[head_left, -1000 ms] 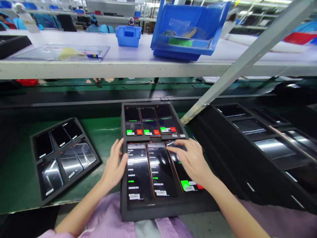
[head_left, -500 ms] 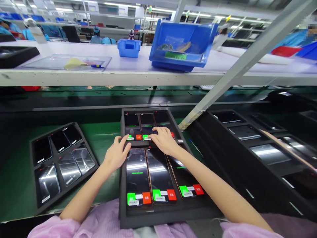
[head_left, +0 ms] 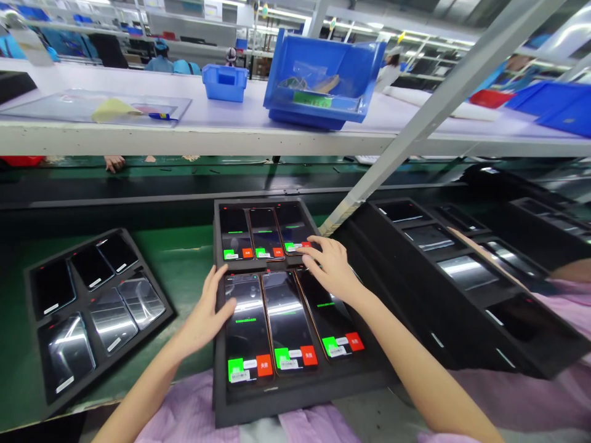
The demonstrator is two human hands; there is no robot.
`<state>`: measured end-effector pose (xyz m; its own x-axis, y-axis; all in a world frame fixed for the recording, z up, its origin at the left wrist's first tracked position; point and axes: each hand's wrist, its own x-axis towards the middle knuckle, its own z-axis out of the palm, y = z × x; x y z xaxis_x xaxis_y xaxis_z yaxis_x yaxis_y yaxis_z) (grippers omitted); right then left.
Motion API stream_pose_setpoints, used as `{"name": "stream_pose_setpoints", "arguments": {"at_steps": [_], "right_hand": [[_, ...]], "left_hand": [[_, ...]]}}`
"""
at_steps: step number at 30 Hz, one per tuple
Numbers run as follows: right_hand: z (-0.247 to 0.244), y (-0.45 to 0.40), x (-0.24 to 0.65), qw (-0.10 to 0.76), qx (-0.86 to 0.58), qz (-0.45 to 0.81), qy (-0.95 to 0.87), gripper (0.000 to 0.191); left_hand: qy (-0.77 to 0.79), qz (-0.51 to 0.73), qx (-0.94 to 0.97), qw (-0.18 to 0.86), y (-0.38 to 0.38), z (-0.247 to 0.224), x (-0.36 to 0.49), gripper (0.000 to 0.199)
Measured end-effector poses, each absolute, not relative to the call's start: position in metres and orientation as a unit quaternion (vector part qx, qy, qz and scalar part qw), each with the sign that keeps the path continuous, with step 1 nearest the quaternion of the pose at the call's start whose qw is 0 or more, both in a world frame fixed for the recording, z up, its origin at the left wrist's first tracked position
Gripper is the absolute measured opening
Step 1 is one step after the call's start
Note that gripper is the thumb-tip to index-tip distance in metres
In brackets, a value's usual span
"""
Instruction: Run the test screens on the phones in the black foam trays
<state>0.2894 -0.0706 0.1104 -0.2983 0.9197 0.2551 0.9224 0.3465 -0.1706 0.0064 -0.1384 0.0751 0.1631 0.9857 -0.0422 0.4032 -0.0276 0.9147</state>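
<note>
Before me lies a black foam tray (head_left: 258,403) with two rows of smartphones set in it, their screens lit with green and red blocks. My right hand (head_left: 333,266) is over the right side of the tray, fingers stretched toward the lower end of the far-row right phone (head_left: 292,224). Whether a fingertip touches its screen I cannot tell. My left hand (head_left: 207,311) rests at the tray's left edge, thumb and fingers apart, beside the near-row left phone (head_left: 247,338). Small white labels lie across the lower part of the screens.
Left of me is another black tray (head_left: 159,317) of dark-screened phones. Stacked black trays (head_left: 415,295) stand on the right, with another person's arm beside them. A slanted metal post (head_left: 415,135) rises behind my tray. Blue bins (head_left: 323,111) stand on the shelf (head_left: 184,143) above.
My right hand has moved right, from the far-row middle phone to the right one. My left hand has drawn back from the far-row left phone to the tray's edge. The view has shifted slightly.
</note>
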Motion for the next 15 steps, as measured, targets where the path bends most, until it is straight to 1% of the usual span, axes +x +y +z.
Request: {"name": "stream_pose_setpoints", "arguments": {"at_steps": [1, 2, 4, 7, 10, 12, 15], "right_hand": [[0.114, -0.085, 0.295, 0.152, -0.559, 0.001, -0.815, 0.033], [0.116, -0.101, 0.301, 0.144, -0.552, 0.008, -0.821, 0.038], [0.118, -0.132, 0.312, 0.121, -0.553, 0.025, -0.824, 0.049], [0.113, -0.167, 0.325, 0.085, -0.572, 0.044, -0.815, 0.06], [0.104, -0.182, 0.329, 0.064, -0.586, 0.05, -0.806, 0.066], [0.101, -0.186, 0.327, 0.068, -0.596, 0.043, -0.799, 0.067], [0.101, -0.191, 0.313, 0.103, -0.593, 0.023, -0.798, 0.064]], "left_hand": [[0.531, 0.345, 0.615, 0.47, -0.15, 0.071, 0.006, 0.071], [0.517, 0.346, 0.598, 0.505, -0.162, 0.067, 0.005, 0.077], [0.514, 0.336, 0.58, 0.534, -0.182, 0.062, 0.006, 0.085], [0.531, 0.316, 0.586, 0.524, -0.201, 0.059, 0.008, 0.09], [0.536, 0.32, 0.599, 0.502, -0.204, 0.06, 0.01, 0.091], [0.538, 0.321, 0.606, 0.49, -0.203, 0.062, 0.011, 0.091], [0.533, 0.311, 0.612, 0.495, -0.201, 0.065, 0.01, 0.092]]}}
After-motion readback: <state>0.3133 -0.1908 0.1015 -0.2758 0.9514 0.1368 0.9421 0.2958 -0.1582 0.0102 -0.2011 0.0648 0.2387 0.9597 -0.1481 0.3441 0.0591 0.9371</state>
